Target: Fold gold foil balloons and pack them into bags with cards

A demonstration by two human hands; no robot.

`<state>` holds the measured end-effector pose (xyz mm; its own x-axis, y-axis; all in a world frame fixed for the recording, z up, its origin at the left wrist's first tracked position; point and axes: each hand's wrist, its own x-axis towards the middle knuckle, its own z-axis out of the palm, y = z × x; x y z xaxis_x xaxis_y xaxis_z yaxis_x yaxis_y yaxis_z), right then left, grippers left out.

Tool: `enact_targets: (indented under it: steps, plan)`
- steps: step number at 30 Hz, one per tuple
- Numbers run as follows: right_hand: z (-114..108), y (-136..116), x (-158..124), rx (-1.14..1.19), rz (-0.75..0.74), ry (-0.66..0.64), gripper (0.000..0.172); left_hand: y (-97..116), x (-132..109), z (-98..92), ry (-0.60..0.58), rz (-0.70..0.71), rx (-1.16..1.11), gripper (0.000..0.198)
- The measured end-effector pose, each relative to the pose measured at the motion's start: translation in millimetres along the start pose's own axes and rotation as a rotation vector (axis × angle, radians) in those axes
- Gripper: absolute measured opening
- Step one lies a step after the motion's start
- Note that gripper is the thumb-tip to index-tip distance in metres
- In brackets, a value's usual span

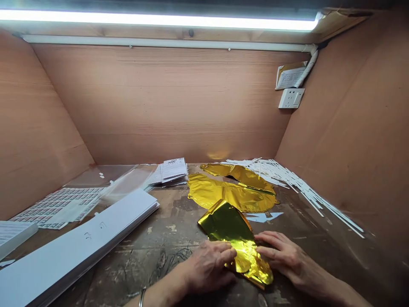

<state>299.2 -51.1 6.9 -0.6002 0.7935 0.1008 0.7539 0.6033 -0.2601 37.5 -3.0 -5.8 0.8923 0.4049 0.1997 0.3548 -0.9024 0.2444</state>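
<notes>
One folded, shiny gold foil piece [228, 226] lies at the near edge of the dark brown, scuffed tabletop [153, 238], under two bare hands. The left hand [212, 261], at its eight o'clock, lies on it with fingers curled and close together; whether the thumb pinches the foil cannot be told. The right hand [286, 258], at four o'clock, has its fingers extended and slightly apart, the tips touching the foil's edge. One silver-coloured metal bangle [142, 297] circles the left wrist.

At twelve o'clock from the folded piece, flat, curved gold foil [233, 192] lies spread out; whether it is one piece or two cannot be told. Toward one to two o'clock lie thin, straight white sticks [306, 187], too many and too overlapped to count. At nine o'clock is one long stack of white paper [96, 247], with two small curved marks on top. Near eleven o'clock sits one pile of small printed white cards [174, 169]; toward ten, sheets of small printed labels [67, 207]. High at one o'clock, one white wall socket [291, 99] is mounted.
</notes>
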Motion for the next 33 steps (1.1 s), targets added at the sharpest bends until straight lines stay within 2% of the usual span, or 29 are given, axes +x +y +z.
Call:
enact_targets:
  steps: [2,6,9,12,14,15,17,19,21,23,26,28,29,30,31,33]
  plan:
    - [11,-6,2,0.028,0.021,0.055,0.031,4,0,5.8,-0.004,0.039,0.119,0.009]
    - [15,-4,11,0.125,0.019,0.105,0.034,11,1,21.1,0.020,0.149,0.366,0.019]
    - [7,5,12,0.229,0.019,0.085,0.043,9,2,26.5,0.093,0.096,0.328,0.019]
    - [4,14,14,0.264,0.024,0.073,0.061,2,-1,22.9,0.205,-0.090,0.032,0.020]
    - [9,16,22,0.244,0.002,0.108,0.069,-4,-4,17.5,0.296,-0.243,-0.209,0.023]
    - [13,15,29,0.245,-0.007,0.130,0.066,-7,-5,14.8,0.349,-0.333,-0.342,0.024]
    - [22,10,45,0.289,0.045,0.176,0.045,-12,-4,11.4,0.451,-0.517,-0.669,0.023]
    - [30,3,64,0.345,0.209,0.233,0.029,-18,0,11.5,0.536,-0.695,-1.019,0.018]
    - [34,-2,81,0.340,0.387,0.259,0.024,-25,5,14.9,0.578,-0.863,-1.272,0.015]
    - [34,-6,93,0.276,0.487,0.217,0.021,-31,8,19.4,0.594,-0.997,-1.355,0.012]
    - [30,-8,105,0.194,0.528,0.145,0.019,-35,8,20.4,0.613,-1.076,-1.333,0.011]
    - [27,-8,108,0.171,0.532,0.135,0.019,-30,5,13.0,0.667,-1.059,-1.157,0.017]
    - [26,-8,110,0.161,0.534,0.128,0.020,-25,4,6.6,0.709,-1.004,-0.981,0.022]
    - [26,-8,111,0.150,0.535,0.121,0.021,-20,3,-1.2,0.728,-0.896,-0.765,0.027]
    - [26,-8,112,0.140,0.535,0.114,0.021,-15,2,-9.7,0.702,-0.731,-0.539,0.030]
    - [25,-7,113,0.126,0.521,0.096,0.021,-8,3,-26.3,0.500,-0.331,-0.193,0.037]
